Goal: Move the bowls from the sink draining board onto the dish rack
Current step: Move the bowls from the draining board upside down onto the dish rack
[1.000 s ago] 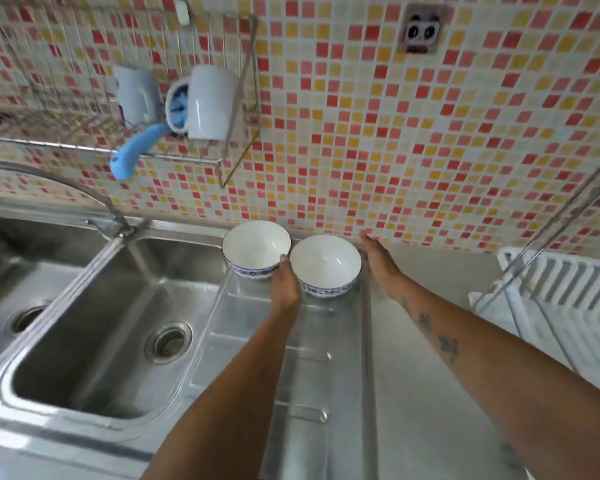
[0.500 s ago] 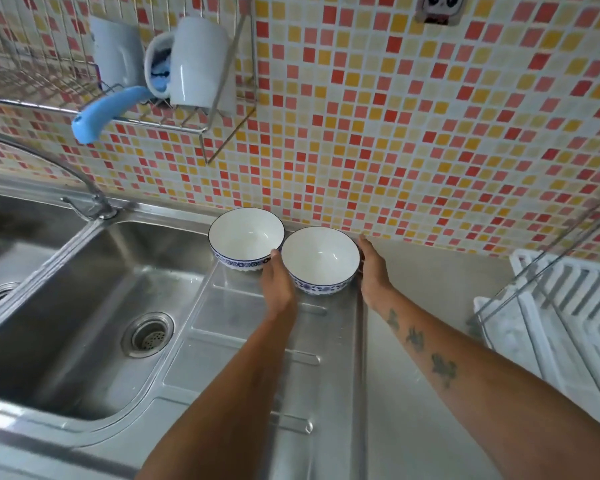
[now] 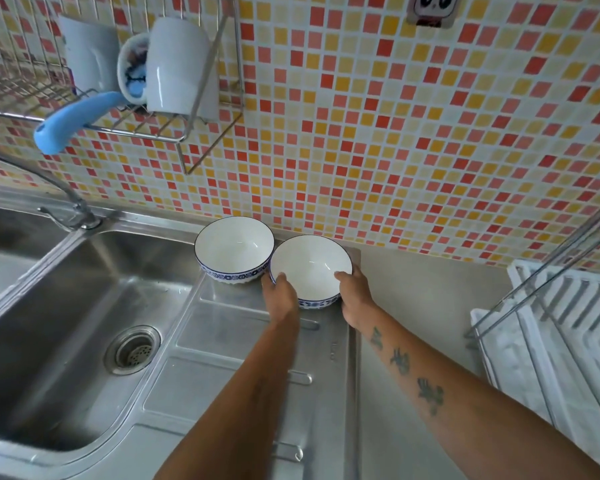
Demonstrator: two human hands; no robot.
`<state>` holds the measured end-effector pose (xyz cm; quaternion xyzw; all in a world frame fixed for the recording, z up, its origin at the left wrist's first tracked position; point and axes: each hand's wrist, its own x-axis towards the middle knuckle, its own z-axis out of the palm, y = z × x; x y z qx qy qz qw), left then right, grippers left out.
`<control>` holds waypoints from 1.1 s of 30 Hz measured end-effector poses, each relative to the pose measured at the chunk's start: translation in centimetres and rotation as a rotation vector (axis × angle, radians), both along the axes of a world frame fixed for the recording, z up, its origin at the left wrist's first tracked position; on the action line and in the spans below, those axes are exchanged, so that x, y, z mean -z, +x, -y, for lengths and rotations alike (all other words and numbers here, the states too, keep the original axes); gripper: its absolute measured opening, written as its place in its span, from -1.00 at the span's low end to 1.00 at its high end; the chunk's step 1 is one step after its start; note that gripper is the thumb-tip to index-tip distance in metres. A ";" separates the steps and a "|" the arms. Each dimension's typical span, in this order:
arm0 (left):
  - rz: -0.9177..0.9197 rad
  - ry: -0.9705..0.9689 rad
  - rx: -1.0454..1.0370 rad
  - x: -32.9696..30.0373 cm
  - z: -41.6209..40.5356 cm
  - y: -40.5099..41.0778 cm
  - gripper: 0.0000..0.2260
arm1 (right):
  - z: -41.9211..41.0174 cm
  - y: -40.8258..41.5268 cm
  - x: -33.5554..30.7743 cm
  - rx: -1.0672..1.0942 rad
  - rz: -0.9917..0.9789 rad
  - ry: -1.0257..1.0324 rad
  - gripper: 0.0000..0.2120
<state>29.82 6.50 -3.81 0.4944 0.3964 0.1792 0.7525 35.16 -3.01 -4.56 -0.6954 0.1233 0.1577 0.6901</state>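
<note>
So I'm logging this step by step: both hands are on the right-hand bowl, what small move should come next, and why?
Probably lift it straight up. The left hand and right hand grip opposite sides of the right bowl, thumbs over its rim. It sits close against the left bowl on the draining board, and the dish rack lies off to the right.

White bowls (image 3: 309, 268) – blue patterned bands; wall tiles (image 3: 395, 133) – red, orange, yellow.
</note>
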 end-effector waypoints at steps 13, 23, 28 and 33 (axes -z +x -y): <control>0.077 -0.261 0.043 -2.7 1.2 -2.5 -0.65 | 0.7 -3.7 -4.7 0.154 -0.092 0.174 -0.60; 0.193 -0.621 0.197 -20.3 4.2 -10.9 -0.50 | 4.2 -10.9 -19.3 0.193 0.184 0.301 -0.61; 0.325 -0.756 0.583 -26.3 5.5 -16.3 -0.45 | 8.0 -17.9 -27.5 0.153 0.509 0.324 -0.49; 0.523 -0.647 0.967 -32.0 8.5 -21.1 -0.27 | 14.2 -25.1 -33.2 0.071 0.881 0.250 -0.51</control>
